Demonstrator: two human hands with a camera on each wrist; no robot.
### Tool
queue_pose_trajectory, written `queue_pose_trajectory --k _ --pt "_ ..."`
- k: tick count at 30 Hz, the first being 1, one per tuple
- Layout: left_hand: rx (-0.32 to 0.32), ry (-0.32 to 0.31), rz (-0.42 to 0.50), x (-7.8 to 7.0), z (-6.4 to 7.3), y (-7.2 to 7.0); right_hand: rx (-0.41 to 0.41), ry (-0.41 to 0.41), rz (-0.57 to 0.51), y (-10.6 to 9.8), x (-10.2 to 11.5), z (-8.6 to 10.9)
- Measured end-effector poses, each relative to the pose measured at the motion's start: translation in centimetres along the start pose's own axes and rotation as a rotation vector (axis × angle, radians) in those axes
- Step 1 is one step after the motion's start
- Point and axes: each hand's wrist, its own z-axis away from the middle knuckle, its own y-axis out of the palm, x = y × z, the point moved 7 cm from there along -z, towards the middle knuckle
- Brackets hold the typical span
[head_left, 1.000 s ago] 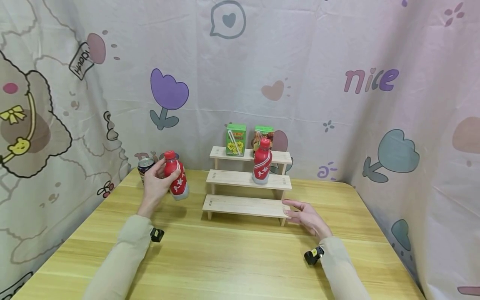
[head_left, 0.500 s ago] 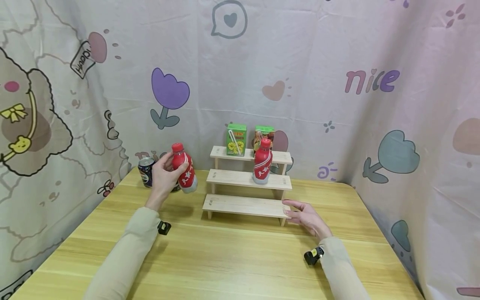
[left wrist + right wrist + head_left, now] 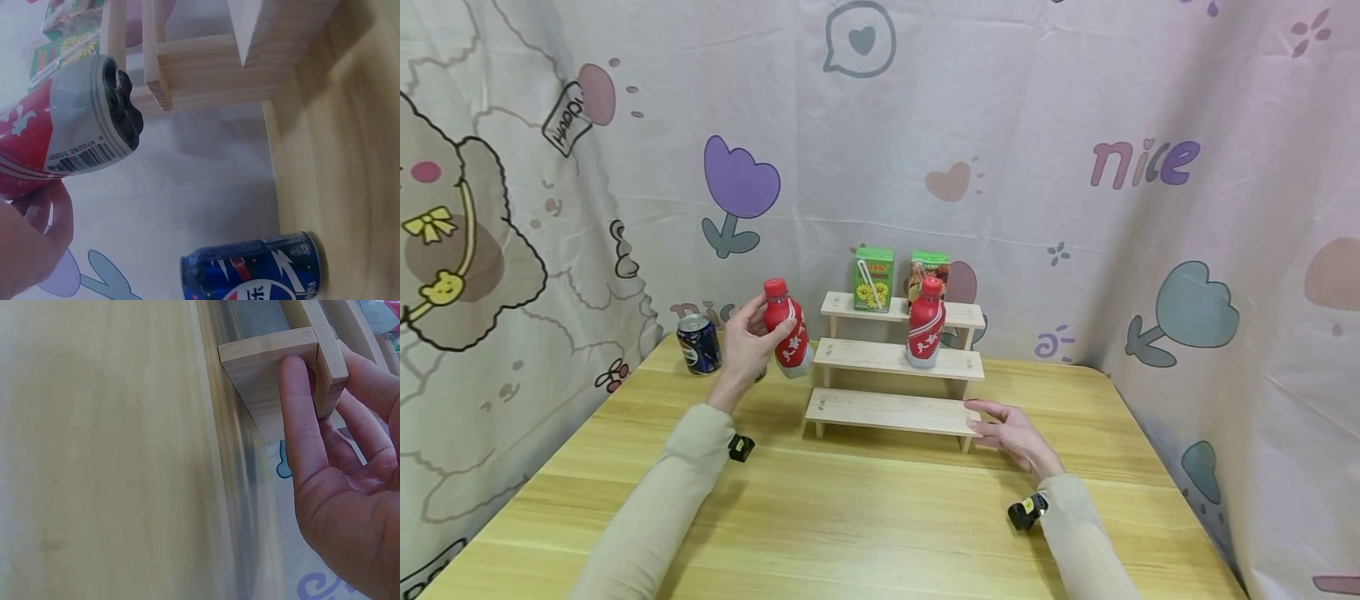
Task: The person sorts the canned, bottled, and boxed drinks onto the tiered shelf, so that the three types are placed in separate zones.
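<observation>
Nearest you, your right hand (image 3: 1015, 433) pinches the right end of the lowest step of a stand (image 3: 891, 411), its thumb pressed to the leg. The stand, three pale wooden steps, sits toward the far edge of the bench (image 3: 850, 517).

A little farther out, your left hand (image 3: 745, 346) grips a bottle (image 3: 790, 337), thumb across the front. You hold it off the bench, just left of the stand's middle step, tilted with its cap leaning left. The cap is red, and so is the body, with white characters and curved white stripes; below runs a pale grey band with a barcode, and the base is dark and lobed.

Near the bench's far left corner stands a dark blue can (image 3: 698, 343). A matching bottle (image 3: 923, 329) stands upright on the middle step, toward its right end. On the top step are two green-topped cartons (image 3: 873, 282), then a printed cloth (image 3: 1037, 108) behind.
</observation>
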Motion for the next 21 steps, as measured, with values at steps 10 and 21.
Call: queue_pose_trajectory --k 10,21 --pt "0.056 0.005 -0.009 -2.4 0.0 1.7 0.002 -0.004 0.009 -0.1 0.0 0.0" --pt "0.055 0.019 0.027 -0.5 -1.0 3.4 0.009 -0.006 -0.008 0.0 0.0 0.1"
